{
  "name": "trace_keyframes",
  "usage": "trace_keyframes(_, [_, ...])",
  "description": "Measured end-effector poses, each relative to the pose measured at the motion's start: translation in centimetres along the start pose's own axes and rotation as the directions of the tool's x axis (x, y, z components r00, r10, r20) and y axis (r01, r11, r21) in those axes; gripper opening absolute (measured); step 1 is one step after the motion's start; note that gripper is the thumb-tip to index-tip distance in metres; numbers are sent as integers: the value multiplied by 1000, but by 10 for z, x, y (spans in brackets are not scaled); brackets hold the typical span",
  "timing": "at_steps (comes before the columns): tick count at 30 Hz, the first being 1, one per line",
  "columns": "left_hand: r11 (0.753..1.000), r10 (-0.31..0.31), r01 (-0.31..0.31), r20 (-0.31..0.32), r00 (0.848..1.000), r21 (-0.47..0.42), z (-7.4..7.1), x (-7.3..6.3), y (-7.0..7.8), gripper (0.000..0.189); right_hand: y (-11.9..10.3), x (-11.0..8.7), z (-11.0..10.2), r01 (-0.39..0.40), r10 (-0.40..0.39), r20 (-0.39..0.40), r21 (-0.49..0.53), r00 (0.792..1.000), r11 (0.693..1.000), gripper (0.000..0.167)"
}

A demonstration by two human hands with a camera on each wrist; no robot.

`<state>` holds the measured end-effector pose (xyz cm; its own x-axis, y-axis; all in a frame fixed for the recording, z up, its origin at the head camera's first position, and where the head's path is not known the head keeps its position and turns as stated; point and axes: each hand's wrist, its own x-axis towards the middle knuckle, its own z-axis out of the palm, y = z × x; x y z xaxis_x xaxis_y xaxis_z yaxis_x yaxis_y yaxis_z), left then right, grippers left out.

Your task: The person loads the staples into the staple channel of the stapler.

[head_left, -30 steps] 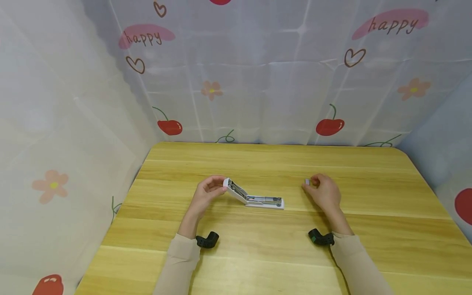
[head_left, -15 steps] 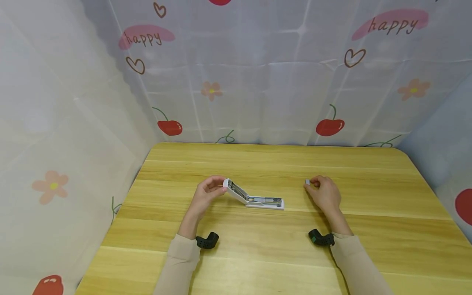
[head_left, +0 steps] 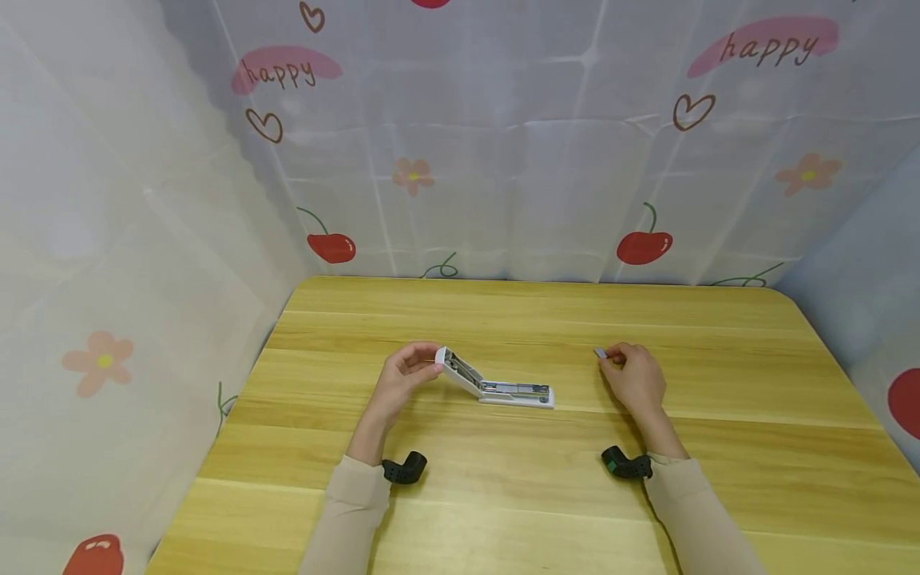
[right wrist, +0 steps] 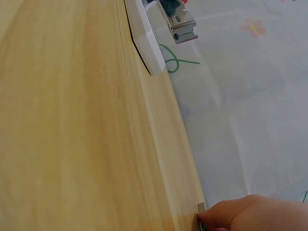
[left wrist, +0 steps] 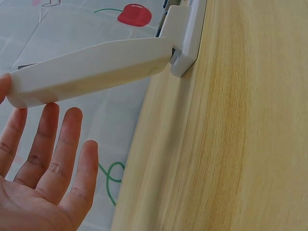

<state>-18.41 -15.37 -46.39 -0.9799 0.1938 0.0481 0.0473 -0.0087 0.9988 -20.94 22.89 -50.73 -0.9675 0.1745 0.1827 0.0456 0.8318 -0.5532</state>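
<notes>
A white stapler (head_left: 516,402) lies opened wide on the wooden table, its metal staple channel exposed. My left hand (head_left: 398,383) pinches the end of the raised top cover between thumb and fingertips. In the left wrist view the cover (left wrist: 91,72) slants up from the hinge, while the lower fingers of that hand (left wrist: 53,178) stay apart from it. Off to the right of the stapler, my right hand (head_left: 636,379) pinches a small grey strip of staples (head_left: 600,352) between thumb and forefinger. Only an edge of the strip (right wrist: 201,207) shows in the right wrist view.
The wooden table (head_left: 503,511) spreads around both hands. Behind it hangs a pale curtain (head_left: 503,184) printed with cherries, flowers and hearts. Black wrist cameras, the left one (head_left: 406,469) and the right one (head_left: 627,463), stick out inward from the sleeves.
The staple strip has turned in my right fingers, from upright to tilted and lying flatter. The left hand and the stapler stay where they were.
</notes>
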Motion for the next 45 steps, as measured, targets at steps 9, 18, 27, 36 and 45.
trace_keyframes(9, [1000, 4, -4, 6, 1000, -11, -1, 0, 0, 36, 0, 0, 1, 1, 1, -46, 49, 999, 999, 19])
trace_keyframes(18, [1000, -7, 7, 4, 1000, -7, -1, 0, 0, 35, 2, 1, 6, 51, -34, -110, 157, 993, 986, 13])
trace_keyframes(27, [1000, -3, 3, 4, 1000, -20, 0, 0, 1, 36, 1, 0, 5, 54, -36, -105, 174, 994, 983, 13])
trace_keyframes(36, [1000, -1, 1, 3, 1000, -22, 1, -1, 1, 35, -6, -3, -2, 71, -56, -91, 171, 994, 983, 15])
trace_keyframes(45, [1000, 0, 0, 4, 1000, 1, 0, -1, 2, 34, -16, -4, -6, 124, -106, -102, 191, 989, 974, 12])
